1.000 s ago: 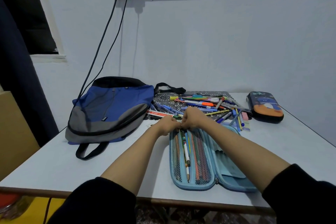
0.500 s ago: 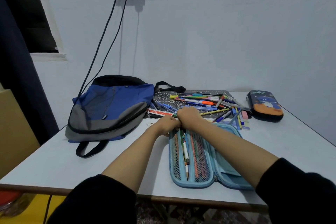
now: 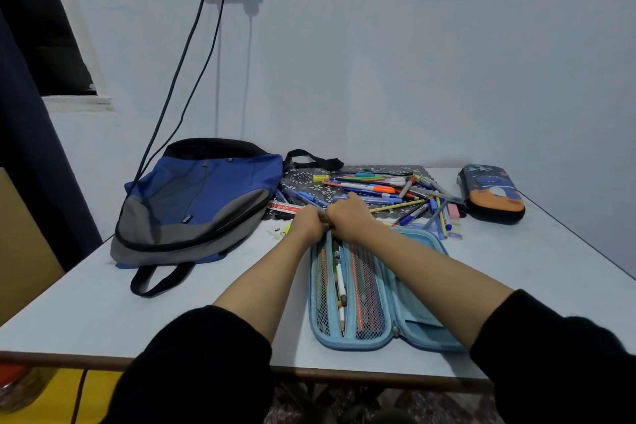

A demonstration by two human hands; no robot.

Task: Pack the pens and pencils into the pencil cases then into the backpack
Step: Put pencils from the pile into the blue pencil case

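Pens and pencils (image 3: 385,191): most lie loose in a heap on a patterned mat (image 3: 303,179) at the far side of the surface (image 3: 103,303). A few already sit in the light blue pencil case (image 3: 352,344).

Head view, the only one I have:
- Blue case lies open flat in front of me, near the front edge. Several pens (image 3: 340,282) sit lengthwise under its mesh pockets.
- Left grip (image 3: 308,222) and right grip (image 3: 349,217) are both clenched, knuckles up and touching each other, at the far end of the case. I cannot tell what they close on; the fingers are hidden beneath.
- Second pencil case (image 3: 492,193), dark with orange, lies closed far right.
- Backpack (image 3: 196,203) lies flat to the left, with two cables (image 3: 179,79) hanging down to it from the wall socket.

Risks, as I judge them:
- Tips could snag in the mesh if pens are forced in at an angle.
- Pushing toward me may slide the case off the front edge.
- Loose pens at the heap's right fringe could roll.
- Lifting the backpack could drag the cables.
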